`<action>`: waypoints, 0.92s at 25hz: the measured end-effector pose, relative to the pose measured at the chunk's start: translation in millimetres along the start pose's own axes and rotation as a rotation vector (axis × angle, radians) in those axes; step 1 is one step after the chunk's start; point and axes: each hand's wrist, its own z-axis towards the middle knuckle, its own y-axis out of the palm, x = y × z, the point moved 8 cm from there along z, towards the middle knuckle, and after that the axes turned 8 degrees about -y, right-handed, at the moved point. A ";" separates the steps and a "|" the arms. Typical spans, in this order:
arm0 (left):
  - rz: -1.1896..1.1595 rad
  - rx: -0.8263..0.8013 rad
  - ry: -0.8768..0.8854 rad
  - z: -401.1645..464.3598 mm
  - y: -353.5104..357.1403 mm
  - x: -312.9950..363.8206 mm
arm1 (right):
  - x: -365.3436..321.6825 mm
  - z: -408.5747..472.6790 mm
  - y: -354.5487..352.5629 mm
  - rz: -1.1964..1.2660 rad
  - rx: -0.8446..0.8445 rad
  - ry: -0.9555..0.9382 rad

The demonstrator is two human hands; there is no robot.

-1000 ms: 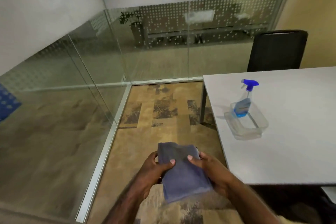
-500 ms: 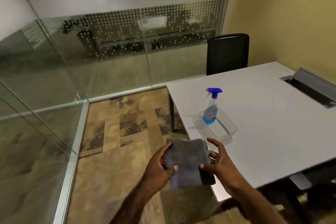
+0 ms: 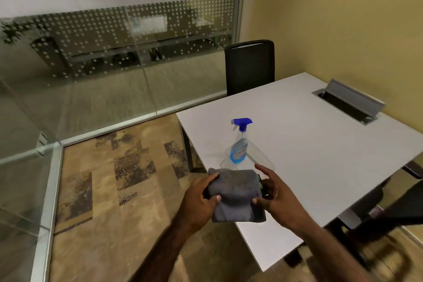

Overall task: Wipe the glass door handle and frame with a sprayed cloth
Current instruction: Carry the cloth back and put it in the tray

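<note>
A folded grey cloth (image 3: pixel 235 192) is held in front of me over the near left corner of the white table (image 3: pixel 320 144). My left hand (image 3: pixel 201 199) grips its left edge, thumb on top. My right hand (image 3: pixel 274 192) holds its right edge, with the index finger lifted and pointing toward the spray bottle (image 3: pixel 239 144). The bottle is clear with blue liquid and a blue trigger head. It stands in a clear plastic tray (image 3: pixel 258 155) just beyond the cloth. Glass partitions (image 3: pixel 91 75) with metal frames (image 3: pixel 48 201) fill the left and back. No door handle is in view.
A black chair (image 3: pixel 249 66) stands at the table's far side against the glass. A grey cable hatch (image 3: pixel 348 103) is open in the tabletop at the right. Another dark chair (image 3: pixel 389 210) sits under the table's near right edge. Patterned carpet (image 3: pixel 114 190) covers the floor.
My view has swung right, away from the glass and toward the table. Both hands carried the cloth to the table corner near the bottle, and my right index finger has lifted off the cloth.
</note>
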 end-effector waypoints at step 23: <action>0.192 -0.108 -0.380 181.2 147.4 9.7 | 140.0 177.6 -126.5 0.140 -0.120 0.190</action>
